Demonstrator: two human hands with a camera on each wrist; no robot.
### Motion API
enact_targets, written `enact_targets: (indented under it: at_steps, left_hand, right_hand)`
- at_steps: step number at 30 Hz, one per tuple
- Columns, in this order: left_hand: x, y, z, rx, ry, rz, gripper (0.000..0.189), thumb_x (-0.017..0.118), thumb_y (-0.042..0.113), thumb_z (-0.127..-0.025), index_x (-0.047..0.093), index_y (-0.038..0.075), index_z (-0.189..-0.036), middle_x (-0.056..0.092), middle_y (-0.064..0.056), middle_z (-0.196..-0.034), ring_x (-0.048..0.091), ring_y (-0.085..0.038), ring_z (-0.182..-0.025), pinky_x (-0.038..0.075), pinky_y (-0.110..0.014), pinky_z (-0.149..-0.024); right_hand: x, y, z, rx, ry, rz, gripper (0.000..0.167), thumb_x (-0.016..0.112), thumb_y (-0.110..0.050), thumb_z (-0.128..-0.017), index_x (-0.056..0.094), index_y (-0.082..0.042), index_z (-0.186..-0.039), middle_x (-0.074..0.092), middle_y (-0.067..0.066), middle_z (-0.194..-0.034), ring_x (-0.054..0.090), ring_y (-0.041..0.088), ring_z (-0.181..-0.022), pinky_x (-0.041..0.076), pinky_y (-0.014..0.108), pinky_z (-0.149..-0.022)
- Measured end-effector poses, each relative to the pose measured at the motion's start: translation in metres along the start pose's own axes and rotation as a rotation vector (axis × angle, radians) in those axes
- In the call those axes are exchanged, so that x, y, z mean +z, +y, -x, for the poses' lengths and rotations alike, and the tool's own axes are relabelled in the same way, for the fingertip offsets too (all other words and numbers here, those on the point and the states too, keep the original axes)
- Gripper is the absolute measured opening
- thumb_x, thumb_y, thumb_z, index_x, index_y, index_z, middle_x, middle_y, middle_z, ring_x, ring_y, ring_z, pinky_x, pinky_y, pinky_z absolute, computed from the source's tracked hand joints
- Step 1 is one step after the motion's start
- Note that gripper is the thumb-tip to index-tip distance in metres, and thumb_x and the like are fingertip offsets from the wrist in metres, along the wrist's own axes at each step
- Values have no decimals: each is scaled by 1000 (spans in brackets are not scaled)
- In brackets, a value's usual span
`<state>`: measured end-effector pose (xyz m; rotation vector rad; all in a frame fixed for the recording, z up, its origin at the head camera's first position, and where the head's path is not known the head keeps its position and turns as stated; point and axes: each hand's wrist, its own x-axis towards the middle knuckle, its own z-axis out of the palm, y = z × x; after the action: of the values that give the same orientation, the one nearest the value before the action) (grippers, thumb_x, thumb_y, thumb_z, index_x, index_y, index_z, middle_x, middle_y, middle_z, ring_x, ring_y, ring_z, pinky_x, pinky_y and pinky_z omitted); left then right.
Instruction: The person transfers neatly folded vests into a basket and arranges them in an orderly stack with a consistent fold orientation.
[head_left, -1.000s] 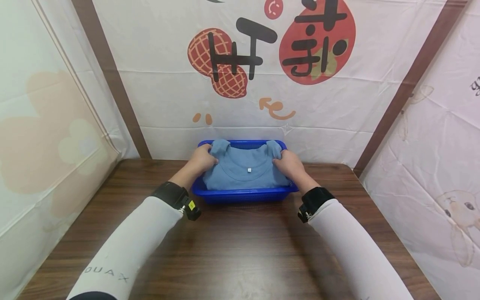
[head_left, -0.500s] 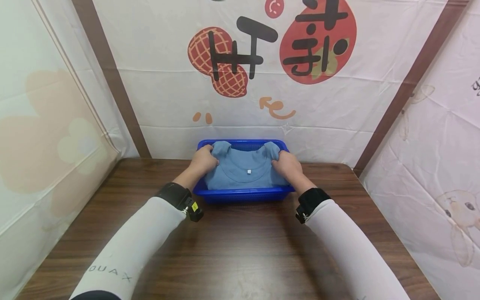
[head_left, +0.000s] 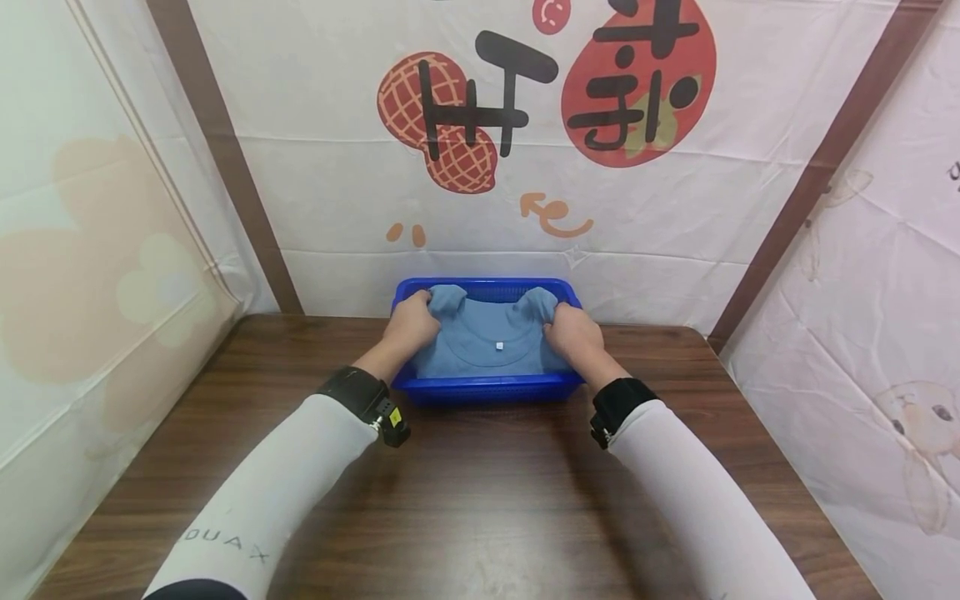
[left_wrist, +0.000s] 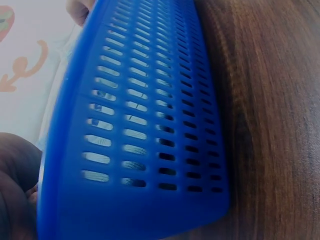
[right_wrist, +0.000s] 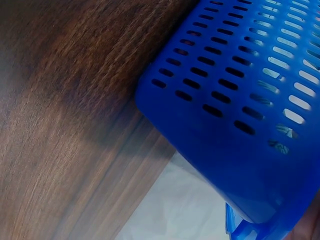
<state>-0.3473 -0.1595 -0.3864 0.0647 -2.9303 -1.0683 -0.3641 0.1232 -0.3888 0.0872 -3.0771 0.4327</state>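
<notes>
A blue shirt [head_left: 491,362] with a round neckline and a small white label [head_left: 499,346] lies inside a blue plastic basket [head_left: 491,392]. My left hand [head_left: 411,327] grips the shirt's left shoulder, and my right hand [head_left: 576,335] pinches the opposite shoulder; both shoulder corners stand raised near the basket's back. In the left wrist view, the slotted basket wall [left_wrist: 135,210] hides much of the shirt, and part of my left hand [left_wrist: 17,185] shows beside the rim. Only a sliver of my right hand [right_wrist: 306,225] appears in the right wrist view.
The basket stands on a brown wood-grain table [head_left: 495,500], close to its back edge. Behind it hangs a white printed cloth [head_left: 322,208], with further cloth walls at left and right. Black wrist cameras [head_left: 392,423] are strapped over white sleeves.
Both hands have drawn slightly closer together while keeping hold of the shirt. Its shoulder corners sit a little lower in the basket. The head view has shifted slightly.
</notes>
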Motion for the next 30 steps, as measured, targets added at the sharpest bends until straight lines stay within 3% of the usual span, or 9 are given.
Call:
enact_targets:
  at_steps: [6,13,25,30]
  left_hand:
    - [5,3,2,0,27,-39,63,52,6,-94,37,1,-155,44,-20,-157,47,-36,-141,43,-55,-111]
    - [7,4,1,-27,44,-62,61,52,9,-95,38,4,-155,47,-19,-155,50,-36,-138,46,-57,-107]
    - [14,5,-4,-84,23,-157,59,50,12,-100,34,0,-155,53,-22,-149,57,-36,-132,52,-58,-99]
    - [15,6,-3,-97,12,-180,58,50,11,-99,36,-1,-154,56,-22,-145,61,-34,-124,54,-57,-94]
  right_hand:
    - [0,-2,0,12,-35,63,42,57,-32,-104,59,1,-129,68,18,-123,64,28,-97,57,52,-84]
    - [2,-3,-1,6,-35,99,35,55,-28,-103,63,0,-122,69,18,-122,67,29,-103,58,52,-84]
    - [6,-5,-1,21,-64,161,26,54,-23,-101,72,-7,-110,71,11,-119,66,24,-101,59,49,-80]
    - [10,-6,-2,46,-79,171,25,56,-23,-100,71,-9,-114,71,10,-120,65,22,-104,59,48,-80]
